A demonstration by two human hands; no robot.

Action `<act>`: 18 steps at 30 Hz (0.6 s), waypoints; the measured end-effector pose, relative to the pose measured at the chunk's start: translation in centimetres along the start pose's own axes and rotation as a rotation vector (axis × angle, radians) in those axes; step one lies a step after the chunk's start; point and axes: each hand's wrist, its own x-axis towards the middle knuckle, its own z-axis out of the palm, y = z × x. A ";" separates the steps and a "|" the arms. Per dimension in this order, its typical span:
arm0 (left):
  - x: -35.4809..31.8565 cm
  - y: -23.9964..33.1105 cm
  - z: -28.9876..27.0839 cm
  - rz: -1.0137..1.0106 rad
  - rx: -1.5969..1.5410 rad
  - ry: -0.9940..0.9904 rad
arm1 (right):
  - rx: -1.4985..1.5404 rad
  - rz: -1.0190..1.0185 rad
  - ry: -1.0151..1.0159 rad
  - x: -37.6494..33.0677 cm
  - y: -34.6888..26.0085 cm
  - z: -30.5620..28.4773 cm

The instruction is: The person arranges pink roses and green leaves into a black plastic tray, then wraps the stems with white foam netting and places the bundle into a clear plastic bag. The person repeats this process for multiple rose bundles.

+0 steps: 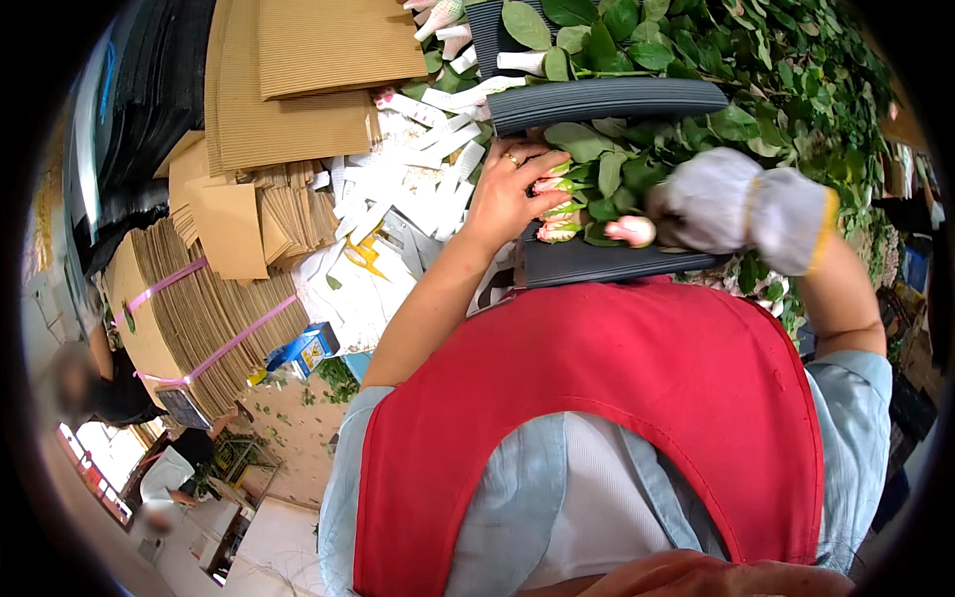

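On the surface: dark grey ribbed tray [607, 264] of pale pink rosebuds [553, 231], leafy stems behind.
Left hand [507, 194]: bare, ringed — fingers curled over the buds.
Right hand [731, 204]: white-gloved, pinching one pink bud [633, 231].
Around: corrugated cardboard stacks [288, 90], white paper strips [398, 179], yellow-handled scissors [366, 255] — the red apron [617, 398] hides the near edge.

Speckled floor [298, 418], bright window [104, 453]
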 end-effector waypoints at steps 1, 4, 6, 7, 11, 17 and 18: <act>-0.1 -0.1 0.0 0.003 -0.005 0.006 | -0.092 -0.236 0.525 -0.3 0.1 -0.6; -0.4 -0.3 0.1 0.006 -0.017 0.030 | 0.048 0.116 0.032 2.3 -3.5 -7.1; -1.1 -1.5 0.9 0.019 0.018 0.039 | -0.160 0.130 0.153 4.9 -3.4 -2.3; -1.3 -2.0 1.1 0.028 0.038 0.035 | -0.345 0.154 0.191 6.0 -2.0 1.3; -1.2 0.6 0.6 -0.130 0.115 0.061 | -0.626 -0.046 0.383 6.7 2.3 7.9; -1.1 1.1 0.0 0.087 0.458 0.121 | -0.611 -0.046 0.409 6.4 2.1 8.3; -1.0 0.5 0.1 0.105 0.400 0.103 | -0.592 -0.017 0.402 6.4 2.1 8.3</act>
